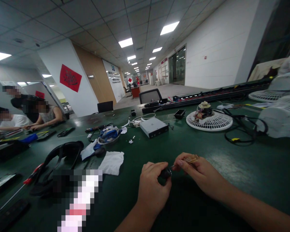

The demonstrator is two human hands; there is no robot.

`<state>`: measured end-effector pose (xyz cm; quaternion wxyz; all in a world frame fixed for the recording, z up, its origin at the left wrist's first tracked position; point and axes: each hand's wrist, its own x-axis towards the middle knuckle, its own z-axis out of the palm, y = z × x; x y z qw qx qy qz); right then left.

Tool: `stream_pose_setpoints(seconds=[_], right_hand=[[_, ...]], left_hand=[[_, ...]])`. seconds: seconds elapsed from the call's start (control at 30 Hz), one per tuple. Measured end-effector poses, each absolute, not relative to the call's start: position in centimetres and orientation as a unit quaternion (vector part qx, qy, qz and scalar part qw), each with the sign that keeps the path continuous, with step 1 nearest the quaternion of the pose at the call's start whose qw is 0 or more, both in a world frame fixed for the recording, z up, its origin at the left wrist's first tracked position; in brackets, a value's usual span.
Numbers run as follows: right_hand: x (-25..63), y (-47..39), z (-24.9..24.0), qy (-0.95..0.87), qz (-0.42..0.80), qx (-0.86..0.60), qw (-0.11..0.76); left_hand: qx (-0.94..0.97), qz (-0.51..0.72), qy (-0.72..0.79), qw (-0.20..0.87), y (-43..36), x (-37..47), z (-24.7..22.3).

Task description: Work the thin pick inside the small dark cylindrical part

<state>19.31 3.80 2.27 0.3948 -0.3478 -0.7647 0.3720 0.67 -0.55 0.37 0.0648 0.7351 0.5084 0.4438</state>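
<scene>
My left hand (151, 187) is closed around a small dark, rounded part (166, 173), held between thumb and fingers just above the green table (125, 196). In my right hand (200, 170) is a screwdriver (191, 159) with a see-through amber handle. Its thin shaft points left, and the tip meets the side of the dark part facing it. Whether the tip sits in a screw is too small to tell. Past my hands lies a grey disc drive (153, 126). A crumpled white cloth (112, 162) is to their left.
Farther right lie a white fan grille with its motor (209, 120), a black cable (246, 138) and white fan housings (280, 116). On the left are a black headset (62, 158), a red-handled screwdriver (29, 180) and a bowl with blue cloth (108, 135). Several people sit or stand at the far left.
</scene>
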Motion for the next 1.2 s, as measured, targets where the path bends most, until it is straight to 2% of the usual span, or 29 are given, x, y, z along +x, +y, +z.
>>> stream_pose_setpoints(seconds=[0.33, 0.6, 0.87, 1.07, 1.2], right_hand=[[19.4, 4.2, 2.0, -0.707, 0.456, -0.336, 0.423], [19.5, 4.0, 1.5, -0.738, 0.397, -0.324, 0.439], [19.5, 3.9, 2.3, -0.764, 0.377, -0.336, 0.402], [19.4, 3.3, 2.5, -0.751, 0.374, -0.339, 0.425], [19.7, 3.2, 2.6, -0.703, 0.354, -0.378, 0.487]], left_hand=[[0.741, 0.442, 0.501, 0.066, -0.8, 0.7, 0.8], [0.734, 0.448, 0.506, 0.061, -0.7, 0.6, 0.8], [0.730, 0.441, 0.517, 0.074, -0.6, 0.6, 0.7], [0.745, 0.406, 0.520, 0.100, -0.6, 0.7, 0.6], [0.729, 0.410, 0.541, 0.082, -0.5, 0.7, 0.8]])
